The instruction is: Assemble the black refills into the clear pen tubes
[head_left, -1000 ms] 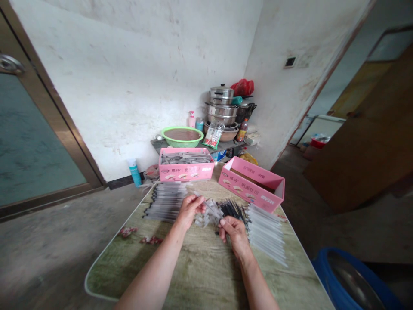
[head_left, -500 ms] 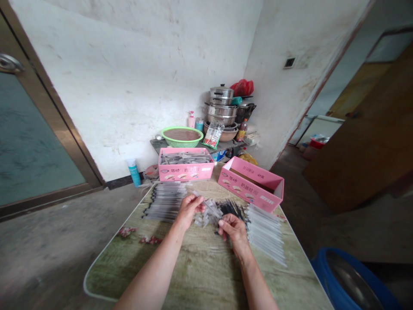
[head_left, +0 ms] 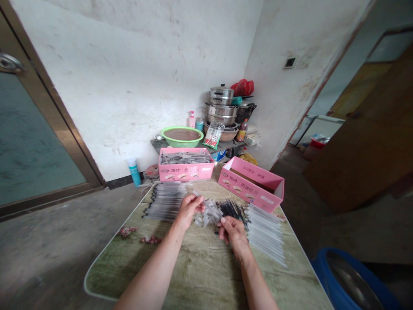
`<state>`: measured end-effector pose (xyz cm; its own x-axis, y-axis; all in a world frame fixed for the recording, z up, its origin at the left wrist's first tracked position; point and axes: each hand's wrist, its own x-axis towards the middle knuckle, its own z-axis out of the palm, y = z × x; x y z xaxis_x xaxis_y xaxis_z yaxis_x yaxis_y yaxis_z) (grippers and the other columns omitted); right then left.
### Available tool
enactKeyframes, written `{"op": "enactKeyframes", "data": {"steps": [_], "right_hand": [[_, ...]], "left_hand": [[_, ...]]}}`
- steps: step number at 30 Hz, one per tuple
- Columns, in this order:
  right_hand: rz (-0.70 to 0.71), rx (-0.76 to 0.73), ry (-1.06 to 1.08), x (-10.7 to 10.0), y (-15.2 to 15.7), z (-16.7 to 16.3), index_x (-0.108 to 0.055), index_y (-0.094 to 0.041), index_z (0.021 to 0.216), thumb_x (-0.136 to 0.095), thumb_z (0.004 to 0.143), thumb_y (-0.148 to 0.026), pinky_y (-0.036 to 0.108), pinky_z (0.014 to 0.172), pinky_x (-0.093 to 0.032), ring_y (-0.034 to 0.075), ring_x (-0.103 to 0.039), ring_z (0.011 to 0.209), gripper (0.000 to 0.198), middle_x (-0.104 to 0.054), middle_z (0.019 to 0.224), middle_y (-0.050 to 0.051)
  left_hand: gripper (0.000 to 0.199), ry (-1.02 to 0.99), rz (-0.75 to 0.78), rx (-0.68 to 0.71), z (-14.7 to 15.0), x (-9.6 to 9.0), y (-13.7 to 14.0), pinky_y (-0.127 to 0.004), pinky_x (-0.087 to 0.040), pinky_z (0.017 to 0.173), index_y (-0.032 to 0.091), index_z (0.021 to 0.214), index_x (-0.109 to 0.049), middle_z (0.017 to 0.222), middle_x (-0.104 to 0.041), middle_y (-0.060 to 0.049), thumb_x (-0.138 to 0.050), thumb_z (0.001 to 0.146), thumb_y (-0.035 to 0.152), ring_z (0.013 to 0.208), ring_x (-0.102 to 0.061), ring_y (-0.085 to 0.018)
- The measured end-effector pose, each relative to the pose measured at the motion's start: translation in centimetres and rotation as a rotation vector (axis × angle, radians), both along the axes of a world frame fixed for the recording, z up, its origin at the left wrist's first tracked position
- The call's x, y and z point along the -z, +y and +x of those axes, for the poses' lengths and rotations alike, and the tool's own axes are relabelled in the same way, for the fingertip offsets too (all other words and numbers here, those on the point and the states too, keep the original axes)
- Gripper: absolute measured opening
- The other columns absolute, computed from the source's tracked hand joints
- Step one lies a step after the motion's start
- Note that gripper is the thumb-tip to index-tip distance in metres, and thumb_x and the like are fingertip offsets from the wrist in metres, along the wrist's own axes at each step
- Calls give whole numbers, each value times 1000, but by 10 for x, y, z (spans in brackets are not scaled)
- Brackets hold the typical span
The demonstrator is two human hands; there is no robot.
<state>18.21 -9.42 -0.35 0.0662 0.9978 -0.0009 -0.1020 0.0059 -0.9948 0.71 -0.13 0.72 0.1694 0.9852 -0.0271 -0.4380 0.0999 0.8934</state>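
My left hand (head_left: 188, 211) is closed in a pinch at the left side of a small heap of clear plastic pieces (head_left: 211, 212). A pale translucent piece shows at its fingertips. Thumb and fingers together, my right hand (head_left: 234, 232) is at the heap's right side; what it pinches is too small to make out. Thin black sticks (head_left: 232, 209) lie just behind it. To the right, long translucent tubes (head_left: 266, 234) are laid side by side. On the left is a row of greyish tubes with dark ends (head_left: 166, 202).
A pink box (head_left: 185, 172) full of similar tubes stands at the table's far edge. Another pink box (head_left: 251, 189) sits angled to its right. Behind them are a green basin (head_left: 182, 143) and stacked pots (head_left: 221, 110). A blue tub (head_left: 351, 280) stands at lower right.
My right hand has shifted very slightly, its fingertips a touch higher and further right. My left hand has stayed in place, and the boxes and tube rows look the same.
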Motion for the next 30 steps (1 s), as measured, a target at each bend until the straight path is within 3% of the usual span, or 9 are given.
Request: {"op": "enactKeyframes", "data": {"steps": [4,9,17,20,24,26,30], "right_hand": [[25,23,7,1,0,1,-60,-17,74,-74,75,-51,17,36,-27,8,-43,40,37,-63,52,-1],[-8,-14,-20,1,0,0,-63,-15,73,-62,82,-58,19,34,-23,7,-35,34,44,-59,46,-1],[48,146,-105,-3,0,6,-57,-19,73,-76,69,-42,21,43,-27,8,-39,41,30,-57,50,-4],[83,169,-312,-4,0,13,-58,-19,71,-70,73,-41,23,46,-30,11,-42,45,25,-53,50,-4],[130,155,-782,-7,-4,17,-67,-19,70,-66,74,-32,25,52,-31,14,-48,51,14,-58,55,-1],[140,149,-873,-8,-5,16,-71,-20,76,-65,75,-33,25,54,-31,15,-51,53,14,-61,57,0],[160,141,-647,-10,-5,12,-71,-18,81,-51,90,-50,25,55,-37,15,-53,54,38,-62,58,1]], "left_hand": [[42,-3,3,8,0,1,0,-22,-50,49,12,73,-65,58,-64,-1,-86,60,46,52,-60,-13],[41,-1,9,4,0,3,1,-23,-51,49,12,74,-65,59,-64,-1,-85,61,46,52,-60,-13],[46,-21,-35,-83,-3,1,4,-23,-50,49,11,72,-67,56,-65,-2,-87,55,47,50,-60,-13],[48,-42,-58,-141,-8,-1,6,-23,-51,50,10,72,-67,55,-65,-3,-88,52,48,50,-60,-13],[48,-50,-64,-152,-10,-1,7,-23,-51,51,10,73,-68,56,-66,-3,-89,51,48,51,-61,-13],[47,-41,-56,-145,-9,0,7,-23,-51,52,10,73,-68,57,-66,-3,-88,53,48,52,-61,-13],[44,-21,-8,-56,-3,1,3,-23,-52,52,10,76,-69,60,-66,-4,-86,58,47,54,-62,-13]]}}
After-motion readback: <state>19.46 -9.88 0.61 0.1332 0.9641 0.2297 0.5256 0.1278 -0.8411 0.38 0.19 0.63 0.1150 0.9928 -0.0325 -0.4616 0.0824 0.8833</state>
